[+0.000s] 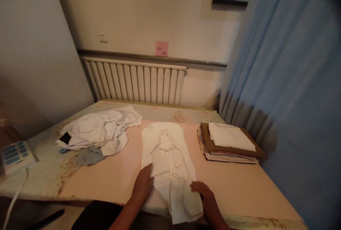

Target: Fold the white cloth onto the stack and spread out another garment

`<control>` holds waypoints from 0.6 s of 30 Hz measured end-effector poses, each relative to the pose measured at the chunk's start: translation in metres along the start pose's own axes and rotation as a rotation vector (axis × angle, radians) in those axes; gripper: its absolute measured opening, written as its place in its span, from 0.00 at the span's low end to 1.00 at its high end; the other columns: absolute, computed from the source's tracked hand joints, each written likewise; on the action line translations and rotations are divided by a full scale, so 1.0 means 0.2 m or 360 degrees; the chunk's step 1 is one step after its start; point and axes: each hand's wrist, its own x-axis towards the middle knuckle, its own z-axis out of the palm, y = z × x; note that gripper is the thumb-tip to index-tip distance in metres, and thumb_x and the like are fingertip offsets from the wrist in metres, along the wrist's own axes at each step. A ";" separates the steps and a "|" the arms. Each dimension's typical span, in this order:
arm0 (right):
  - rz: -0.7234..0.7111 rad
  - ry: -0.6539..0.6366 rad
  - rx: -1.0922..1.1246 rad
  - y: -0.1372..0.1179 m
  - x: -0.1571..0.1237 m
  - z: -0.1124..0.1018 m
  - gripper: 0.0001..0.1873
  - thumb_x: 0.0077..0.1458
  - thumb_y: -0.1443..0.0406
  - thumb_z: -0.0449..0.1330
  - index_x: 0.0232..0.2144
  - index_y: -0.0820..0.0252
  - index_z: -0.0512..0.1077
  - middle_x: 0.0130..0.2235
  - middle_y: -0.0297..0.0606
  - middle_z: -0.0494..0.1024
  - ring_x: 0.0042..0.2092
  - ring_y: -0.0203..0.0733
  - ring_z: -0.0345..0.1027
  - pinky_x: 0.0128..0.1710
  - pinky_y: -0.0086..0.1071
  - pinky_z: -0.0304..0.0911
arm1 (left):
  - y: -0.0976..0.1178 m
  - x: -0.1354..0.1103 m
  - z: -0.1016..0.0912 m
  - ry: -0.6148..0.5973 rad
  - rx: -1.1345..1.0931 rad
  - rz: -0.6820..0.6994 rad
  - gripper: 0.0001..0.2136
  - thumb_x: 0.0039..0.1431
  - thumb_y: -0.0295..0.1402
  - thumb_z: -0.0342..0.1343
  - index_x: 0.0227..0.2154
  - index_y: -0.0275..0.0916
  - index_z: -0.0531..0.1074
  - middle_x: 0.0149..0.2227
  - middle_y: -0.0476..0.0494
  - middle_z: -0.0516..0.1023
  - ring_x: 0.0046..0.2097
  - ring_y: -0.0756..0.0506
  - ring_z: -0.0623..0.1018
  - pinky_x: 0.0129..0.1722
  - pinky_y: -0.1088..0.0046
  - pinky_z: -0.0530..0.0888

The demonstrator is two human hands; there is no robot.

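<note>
A white shirt [173,166] lies in a long narrow fold down the middle of the table, with gathered creases near its upper part. Its near end reaches over the table's front edge. My left hand [143,184] is at the shirt's left side, the cloth edge between thumb and fingers. On the opposite side my right hand [204,191] grips the right edge near the bottom, its fingers curled and partly hidden.
Crumpled white clothes [102,130] with a grey piece [90,156] lie at the left. A stack of folded fabrics [229,155] topped by a white cloth [230,136] stands right, beside a blue curtain [287,91]. A corded power strip [17,155] sits at the left edge.
</note>
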 end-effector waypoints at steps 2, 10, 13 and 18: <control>-0.0006 0.0001 -0.0004 -0.01 0.00 0.00 0.08 0.50 0.65 0.59 0.32 0.53 0.79 0.42 0.42 0.82 0.47 0.51 0.74 0.51 0.50 0.67 | 0.00 0.01 -0.01 -0.0099 -0.0022 -0.0094 0.29 0.54 0.24 0.49 0.61 0.35 0.61 0.54 0.38 0.74 0.55 0.42 0.72 0.56 0.64 0.66; 0.0065 -0.0019 -0.0017 -0.05 0.01 -0.01 0.08 0.48 0.64 0.60 0.31 0.52 0.79 0.42 0.42 0.82 0.48 0.52 0.74 0.52 0.49 0.67 | -0.01 -0.01 -0.07 -0.0110 -0.0072 0.0059 0.16 0.55 0.22 0.46 0.40 0.38 0.75 0.42 0.41 0.78 0.48 0.43 0.74 0.52 0.66 0.67; 0.0058 -0.0017 -0.0013 -0.04 0.01 -0.01 0.09 0.49 0.65 0.59 0.32 0.52 0.79 0.43 0.41 0.82 0.48 0.51 0.74 0.52 0.48 0.67 | 0.00 -0.01 -0.09 -0.0124 -0.0242 -0.0059 0.13 0.56 0.24 0.43 0.32 0.40 0.73 0.36 0.45 0.78 0.42 0.44 0.75 0.46 0.69 0.69; 0.0072 -0.0020 0.0003 -0.03 0.01 -0.01 0.08 0.49 0.64 0.59 0.32 0.53 0.79 0.42 0.42 0.82 0.48 0.51 0.74 0.52 0.48 0.67 | 0.00 -0.07 -0.11 -0.0122 -0.0606 -0.0097 0.09 0.50 0.28 0.45 0.27 0.42 0.71 0.33 0.47 0.76 0.41 0.44 0.75 0.44 0.69 0.70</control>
